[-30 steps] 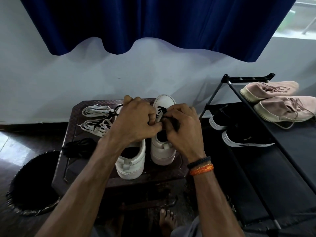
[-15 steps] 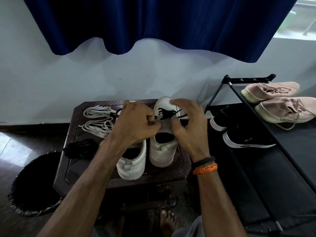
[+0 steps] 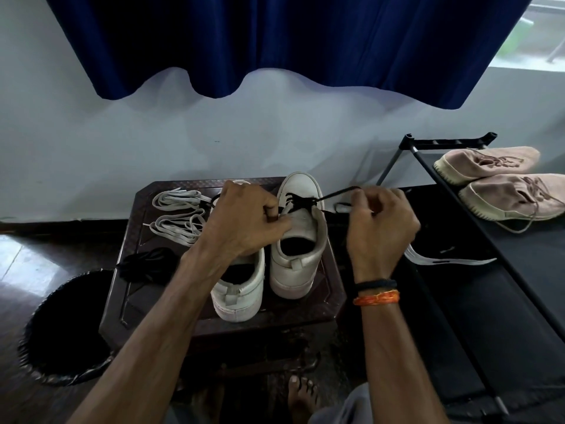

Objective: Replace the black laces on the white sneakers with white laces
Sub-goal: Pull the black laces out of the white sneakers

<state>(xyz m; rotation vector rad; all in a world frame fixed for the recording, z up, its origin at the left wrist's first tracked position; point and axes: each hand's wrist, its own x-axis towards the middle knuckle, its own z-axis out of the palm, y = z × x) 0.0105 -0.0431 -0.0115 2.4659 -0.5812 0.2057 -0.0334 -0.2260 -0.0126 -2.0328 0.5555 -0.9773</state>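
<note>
On the dark brown stool (image 3: 328, 289), two white sneakers are sitting side by side, heels toward the camera. The left hand (image 3: 244, 218) is resting over the left sneaker (image 3: 241, 289) and pinching the tongue of the right sneaker (image 3: 301, 237). The right hand (image 3: 380, 228) is hovering just to the right of that shoe, fingers curled and pinching the black lace (image 3: 331, 195), which is stretching taut from the eyelets. White laces (image 3: 179, 214) are lying at the stool's far left, a loose black lace (image 3: 146, 261) nearer. No brand or writing is reading clearly anywhere.
</note>
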